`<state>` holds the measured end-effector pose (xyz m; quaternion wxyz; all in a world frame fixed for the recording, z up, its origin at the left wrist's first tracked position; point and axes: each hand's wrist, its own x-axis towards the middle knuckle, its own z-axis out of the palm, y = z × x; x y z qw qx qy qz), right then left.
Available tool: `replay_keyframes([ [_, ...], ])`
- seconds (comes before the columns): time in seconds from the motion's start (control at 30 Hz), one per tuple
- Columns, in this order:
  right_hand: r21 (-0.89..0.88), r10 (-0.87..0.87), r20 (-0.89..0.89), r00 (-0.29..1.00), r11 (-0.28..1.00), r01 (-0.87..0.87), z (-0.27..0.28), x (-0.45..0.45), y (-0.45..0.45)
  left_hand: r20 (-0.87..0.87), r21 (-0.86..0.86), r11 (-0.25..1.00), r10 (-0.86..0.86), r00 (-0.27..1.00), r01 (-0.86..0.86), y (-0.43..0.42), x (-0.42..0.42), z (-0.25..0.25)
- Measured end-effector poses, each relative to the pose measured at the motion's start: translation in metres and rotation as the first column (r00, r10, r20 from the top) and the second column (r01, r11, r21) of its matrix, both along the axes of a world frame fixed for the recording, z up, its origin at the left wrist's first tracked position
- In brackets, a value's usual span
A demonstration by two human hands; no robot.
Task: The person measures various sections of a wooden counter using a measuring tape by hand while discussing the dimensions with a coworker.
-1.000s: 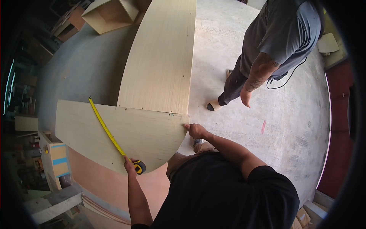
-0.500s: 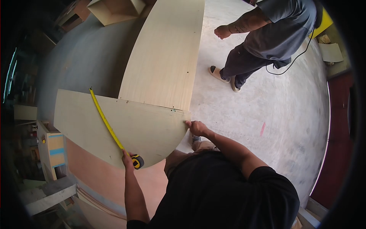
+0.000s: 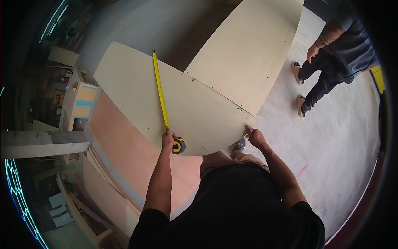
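Note:
My left hand [image 3: 168, 139] is closed around a black and yellow tape measure [image 3: 178, 145] at the near edge of a pale plywood panel [image 3: 199, 128]. Its yellow blade [image 3: 160, 89] is pulled out across the panel, the tip slightly past the far edge. My right hand [image 3: 255, 136] grips the panel's right corner, thumb on top and fingers folded at the edge. A second plywood panel [image 3: 248, 58] meets the first along a seam with several small dark holes.
Another person [image 3: 340, 50] in dark clothes stands on the concrete floor [image 3: 286, 153] at the right. A reddish sheet [image 3: 124, 124] lies below the panel on the left. A wooden cabinet [image 3: 78, 101] and a grey beam [image 3: 49, 144] are farther left.
My view has turned, so the panels appear shifted right. The other person's raised forearm is now lowered and their feet are farther apart. Both my hands keep their hold.

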<state>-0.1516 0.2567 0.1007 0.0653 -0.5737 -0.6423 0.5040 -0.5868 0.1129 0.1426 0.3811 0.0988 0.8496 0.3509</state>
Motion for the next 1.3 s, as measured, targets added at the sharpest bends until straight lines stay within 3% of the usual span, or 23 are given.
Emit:
replay_keyframes([
  [0.23,0.025,-0.055,-0.008,0.998,0.998,0.055,-0.021,0.001,0.001,0.006,0.012,0.998,-0.067,0.998,0.067,-0.005,-0.004,-0.003],
  [0.33,0.108,-0.284,-0.178,0.942,0.946,0.306,0.019,-0.007,-0.001,0.002,0.032,0.997,-0.067,0.998,0.067,-0.005,-0.005,-0.007],
  [0.47,-0.095,-0.375,-0.226,0.899,0.927,0.362,0.018,-0.008,0.009,-0.036,0.017,0.998,-0.054,0.998,0.055,-0.008,-0.009,-0.011],
  [0.53,-0.365,-0.521,-0.272,0.809,0.834,0.414,0.029,-0.007,0.018,0.003,0.048,0.998,-0.041,0.999,0.041,-0.006,-0.007,-0.008],
  [0.6,-0.635,-0.667,-0.386,0.637,0.693,0.342,0.026,0.003,0.029,0.017,0.038,0.999,-0.008,1.000,0.007,-0.001,0.001,0.002],
  [0.67,-0.712,-0.754,-0.457,0.471,0.628,0.314,0.026,0.003,0.035,0.049,0.084,0.997,-0.006,0.999,0.002,-0.003,-0.001,-0.002],
  [0.73,-0.797,-0.789,-0.497,0.362,0.580,0.171,0.032,0.002,0.044,0.081,0.113,0.990,0.071,0.994,-0.080,-0.006,-0.007,-0.016],
  [0.8,-0.728,-0.704,-0.600,0.381,0.677,0.104,-0.007,0.000,0.042,0.108,0.085,0.994,0.054,0.993,-0.063,-0.004,-0.005,-0.008],
  [0.9,-0.829,-0.810,-0.524,0.264,0.556,0.061,-0.008,0.004,0.031,0.098,0.081,0.995,0.042,0.994,-0.051,-0.004,-0.005,-0.009],
  [1.0,-0.774,-0.761,-0.463,0.455,0.597,0.210,0.012,-0.003,0.029,0.095,0.076,0.996,0.034,0.995,-0.041,-0.006,-0.010,-0.017],
  [1.13,-0.391,-0.576,-0.372,0.728,0.808,0.440,0.018,0.004,0.042,0.068,0.061,0.997,0.037,0.997,-0.041,-0.004,-0.003,-0.011],
  [1.3,-0.491,-0.533,-0.333,0.778,0.802,0.340,0.026,0.016,0.056,0.004,0.136,0.991,-0.011,1.000,0.010,-0.005,0.002,0.000],
])
